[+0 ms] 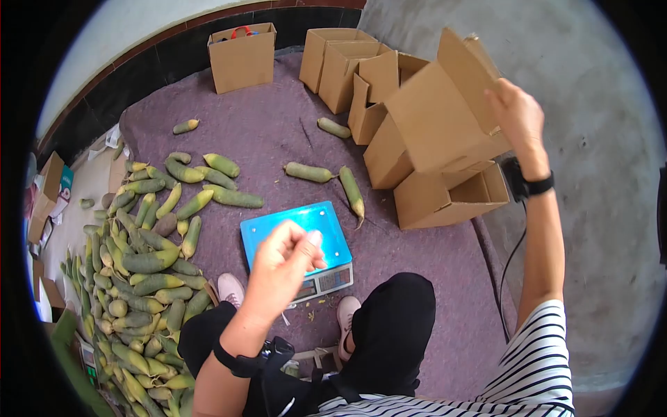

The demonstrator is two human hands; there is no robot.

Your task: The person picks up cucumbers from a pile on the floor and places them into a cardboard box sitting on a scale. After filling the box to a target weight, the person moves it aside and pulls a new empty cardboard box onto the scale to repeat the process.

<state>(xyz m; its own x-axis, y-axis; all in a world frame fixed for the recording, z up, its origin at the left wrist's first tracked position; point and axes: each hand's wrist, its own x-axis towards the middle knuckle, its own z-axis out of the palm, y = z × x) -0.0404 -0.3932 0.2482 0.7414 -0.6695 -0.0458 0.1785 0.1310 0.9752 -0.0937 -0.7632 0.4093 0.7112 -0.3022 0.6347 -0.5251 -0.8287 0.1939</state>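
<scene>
At the upper right, my right hand (pixel 517 118) grips the edge of an open cardboard box (pixel 434 121), tilted above and against the other boxes. My left hand (pixel 285 260) is raised over a blue-topped weighing scale (pixel 326 233), its fingers curled together; whether anything small is between them is too hidden to tell. The scale stands on the purple cloth in front of my feet. Two green radishes, one lying flat (pixel 309 172) and one slanted (pixel 352 193), are just beyond the scale.
A large heap of green radishes (pixel 142 302) covers the left side. Several open cardboard boxes (pixel 347 69) line the upper right, and another box (pixel 243 62) stands at the back. A black cable (pixel 506 271) runs down the right. Purple cloth (pixel 431 278) covers the floor.
</scene>
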